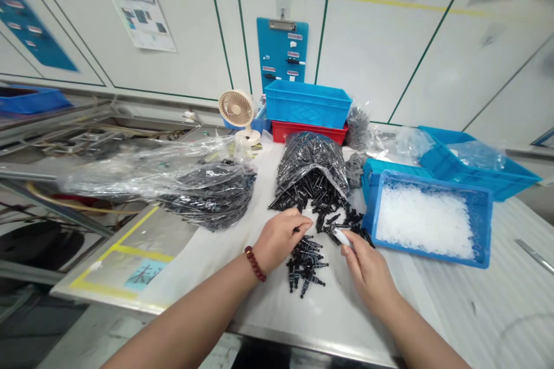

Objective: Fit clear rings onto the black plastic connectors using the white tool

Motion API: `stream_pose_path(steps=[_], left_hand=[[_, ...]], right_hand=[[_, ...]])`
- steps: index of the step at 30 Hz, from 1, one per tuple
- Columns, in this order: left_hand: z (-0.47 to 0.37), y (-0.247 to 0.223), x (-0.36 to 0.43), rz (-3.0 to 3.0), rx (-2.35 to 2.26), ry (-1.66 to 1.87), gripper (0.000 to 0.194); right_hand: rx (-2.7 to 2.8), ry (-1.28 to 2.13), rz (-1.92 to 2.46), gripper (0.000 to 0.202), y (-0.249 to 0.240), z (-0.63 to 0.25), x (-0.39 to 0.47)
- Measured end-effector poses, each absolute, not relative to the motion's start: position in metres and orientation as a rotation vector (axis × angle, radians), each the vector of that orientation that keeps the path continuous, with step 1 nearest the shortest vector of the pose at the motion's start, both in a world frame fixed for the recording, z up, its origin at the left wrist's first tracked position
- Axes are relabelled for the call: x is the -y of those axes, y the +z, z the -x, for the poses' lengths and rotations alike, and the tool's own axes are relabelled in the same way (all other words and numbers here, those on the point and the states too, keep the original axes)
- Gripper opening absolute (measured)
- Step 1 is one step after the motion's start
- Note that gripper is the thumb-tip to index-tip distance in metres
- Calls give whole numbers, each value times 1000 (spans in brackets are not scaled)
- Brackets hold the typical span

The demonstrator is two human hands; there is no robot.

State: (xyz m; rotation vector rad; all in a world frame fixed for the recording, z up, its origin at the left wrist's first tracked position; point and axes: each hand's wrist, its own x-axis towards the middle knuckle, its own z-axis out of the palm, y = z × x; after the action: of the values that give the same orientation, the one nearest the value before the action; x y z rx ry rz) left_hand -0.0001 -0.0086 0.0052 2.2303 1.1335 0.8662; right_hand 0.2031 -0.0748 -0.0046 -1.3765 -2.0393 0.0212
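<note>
My left hand [281,237], with a beaded bracelet at its wrist, is closed, and a small black part [296,230] shows between its fingers. My right hand [370,270] grips a white stick-like tool [342,236]; its tip points toward the loose black parts and its kind cannot be made out. Below my left hand lies a pile of slim black plastic parts [308,259] with grey bands. Farther back, similar black parts [318,184] spill from the mouth of a clear plastic bag [309,150] onto the white-covered table.
A blue bin [487,230] of small white translucent pieces [424,219] stands at the right. On the left lies another filled plastic bag [212,196]. Behind are a small fan [237,109], a blue crate [308,105] on a red one [281,131], and a metal strip [534,255] far right.
</note>
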Motion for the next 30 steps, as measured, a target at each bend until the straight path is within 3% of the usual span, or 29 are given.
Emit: stream_pose_path(steps=[7,14,18,21,30], left_hand=[[5,-4,3,-2415,-1276,481,18],[-5,-2,-3,-2478,-1442,500,32],[2,-3,-13,-2354,-1600,658,22],[6,-8,-19,-2230,-1492,771,17],[11,-9,-27,-1553,-1121,926,30]], right_hand=[[2020,-26,1416,25,-6,-204,75],[1953,-130,1430,24,-4,-205,73],[1937,-128,1441,24,-4,-206,73],[1948,-120,1427,24,-5,-207,73],[1943,-143,1436,26,-6,-208,73]])
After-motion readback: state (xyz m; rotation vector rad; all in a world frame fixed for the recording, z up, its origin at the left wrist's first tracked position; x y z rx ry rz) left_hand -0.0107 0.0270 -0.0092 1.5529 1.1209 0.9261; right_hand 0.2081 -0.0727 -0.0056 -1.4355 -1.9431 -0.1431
